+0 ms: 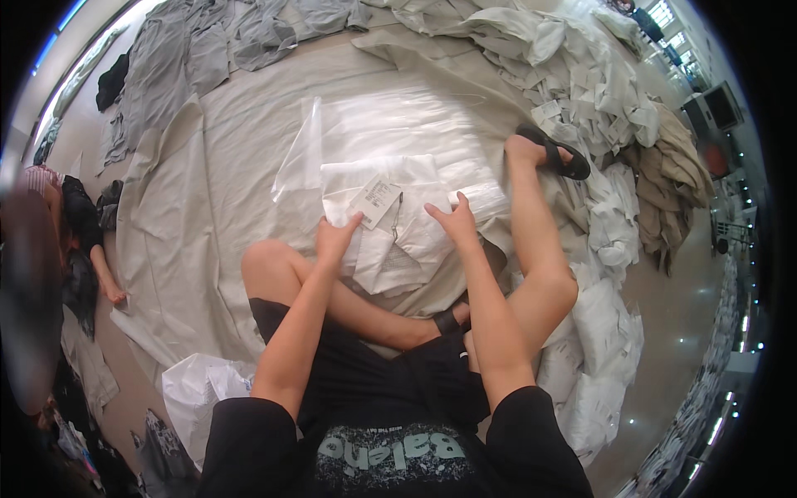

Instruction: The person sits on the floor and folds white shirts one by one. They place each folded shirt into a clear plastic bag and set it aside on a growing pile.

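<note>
A folded white garment lies in front of my crossed leg, over the near part of a flat stack of clear plastic bags. A white paper hang tag with a thin cord rests on top of it. At the garment's left edge is my left hand, thumb on top beside the tag and fingers hidden underneath. My right hand grips the right edge, its thumb over the cloth and its index finger stretched along the side.
A beige cloth sheet covers the floor. Grey garments lie at the far left, white garments at the far right, and brown ones beyond. White packed bags line my right side. Another person's hand shows at left.
</note>
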### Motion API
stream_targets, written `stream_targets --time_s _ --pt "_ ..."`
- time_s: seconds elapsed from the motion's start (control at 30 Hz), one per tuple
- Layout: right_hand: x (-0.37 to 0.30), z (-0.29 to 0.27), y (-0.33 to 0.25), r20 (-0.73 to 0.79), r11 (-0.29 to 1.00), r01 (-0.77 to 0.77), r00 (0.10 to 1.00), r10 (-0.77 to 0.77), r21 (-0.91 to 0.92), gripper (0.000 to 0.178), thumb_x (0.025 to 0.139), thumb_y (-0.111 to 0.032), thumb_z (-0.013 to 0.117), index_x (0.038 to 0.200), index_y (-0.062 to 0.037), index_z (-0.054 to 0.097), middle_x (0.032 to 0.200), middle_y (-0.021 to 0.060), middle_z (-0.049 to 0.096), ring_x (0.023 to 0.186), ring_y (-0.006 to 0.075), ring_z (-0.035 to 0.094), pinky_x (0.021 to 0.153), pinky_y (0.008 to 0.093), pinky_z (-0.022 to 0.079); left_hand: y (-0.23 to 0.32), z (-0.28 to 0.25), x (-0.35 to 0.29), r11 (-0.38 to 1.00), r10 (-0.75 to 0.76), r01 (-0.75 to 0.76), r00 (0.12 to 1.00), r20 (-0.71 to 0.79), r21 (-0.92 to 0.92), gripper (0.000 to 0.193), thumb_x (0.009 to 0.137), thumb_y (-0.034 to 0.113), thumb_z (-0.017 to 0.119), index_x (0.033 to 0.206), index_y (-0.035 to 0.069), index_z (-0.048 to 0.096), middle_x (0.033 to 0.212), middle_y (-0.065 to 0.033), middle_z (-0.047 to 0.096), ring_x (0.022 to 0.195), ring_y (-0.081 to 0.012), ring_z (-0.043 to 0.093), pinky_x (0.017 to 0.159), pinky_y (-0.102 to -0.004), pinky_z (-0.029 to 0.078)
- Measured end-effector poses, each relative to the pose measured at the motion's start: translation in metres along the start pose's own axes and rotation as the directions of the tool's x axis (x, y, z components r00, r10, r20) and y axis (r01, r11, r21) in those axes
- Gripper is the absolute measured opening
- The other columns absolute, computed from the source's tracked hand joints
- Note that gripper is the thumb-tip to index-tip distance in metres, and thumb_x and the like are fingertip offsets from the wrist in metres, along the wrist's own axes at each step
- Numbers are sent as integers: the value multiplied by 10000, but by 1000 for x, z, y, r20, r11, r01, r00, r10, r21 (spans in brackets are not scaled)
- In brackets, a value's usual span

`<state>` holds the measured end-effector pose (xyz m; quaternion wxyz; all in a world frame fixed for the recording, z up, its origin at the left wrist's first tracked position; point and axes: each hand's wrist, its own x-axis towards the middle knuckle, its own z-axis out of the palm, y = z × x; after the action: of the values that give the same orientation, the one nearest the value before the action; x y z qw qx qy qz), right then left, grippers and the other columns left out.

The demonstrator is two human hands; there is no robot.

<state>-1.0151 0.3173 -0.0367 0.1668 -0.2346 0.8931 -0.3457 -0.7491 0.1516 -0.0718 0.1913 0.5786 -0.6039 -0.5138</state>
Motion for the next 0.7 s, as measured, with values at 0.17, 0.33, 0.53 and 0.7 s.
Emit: stream_targets --time_s 0.17,0.33,0.53,0.7 --pt "19 -6 28 362 981 -165 925 118 100 988 737 -534 929 1448 61 588 1290 239 740 1128 341 737 982 389 569 60 -2 -48 848 444 -313 860 -250 429 887 784 516 915 1440 9 598 1391 -192 648 1382 -377 546 1156 -489 419" --pt "6 8 30 253 981 -79 967 33 176 914 724 -504 945 1400 33 644 1286 232 744 1135 330 738 964 396 571 72 -3 -22 575 559 -510 816 148 640 813 755 423 910 1413 42 621 1362 -141 642 1364 -343 517 1143 -510 356" --pt "10 16 30 151 992 42 987 -60 117 937 721 -499 950 1427 21 621 1331 259 711 1227 393 689 1039 445 541 95 -21 35 466 487 -764 643 591 447 256 856 128 755 1113 129 745 1064 -137 732 1106 -358 654 956 -510 506" --pt "14 15 57 61 996 78 995 -75 -43 887 832 -436 890 1487 58 551 1454 252 634 1337 402 609 1138 480 479 156 -9 57 -72 361 -856 456 813 512 130 776 144 749 885 130 818 836 -117 742 1086 -307 682 809 -497 572"
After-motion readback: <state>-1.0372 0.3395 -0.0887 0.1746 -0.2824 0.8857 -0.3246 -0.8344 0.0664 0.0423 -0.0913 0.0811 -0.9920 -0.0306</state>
